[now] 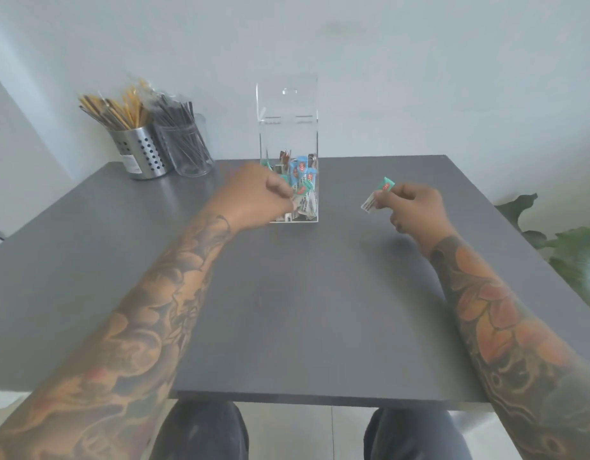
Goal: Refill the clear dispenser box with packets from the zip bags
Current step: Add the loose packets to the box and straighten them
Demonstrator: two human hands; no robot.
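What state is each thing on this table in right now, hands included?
Clear dispenser box: upright, partly filled with packets.
Left hand: pinching packets at the box's lower front.
Right hand: pinching a green-tipped packet, off the table.
Metal holder: upright, full of sticks.
Glass jar: upright, holding dark sticks.

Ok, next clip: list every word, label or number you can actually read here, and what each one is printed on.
"aro": on the red badges of the blue packets inside the clear dispenser box.
Green-and-white packet pinched in the right hand: print too blurred to read.
White sticker on the perforated steel holder: too small to read.
Packet at the left hand: text unreadable.
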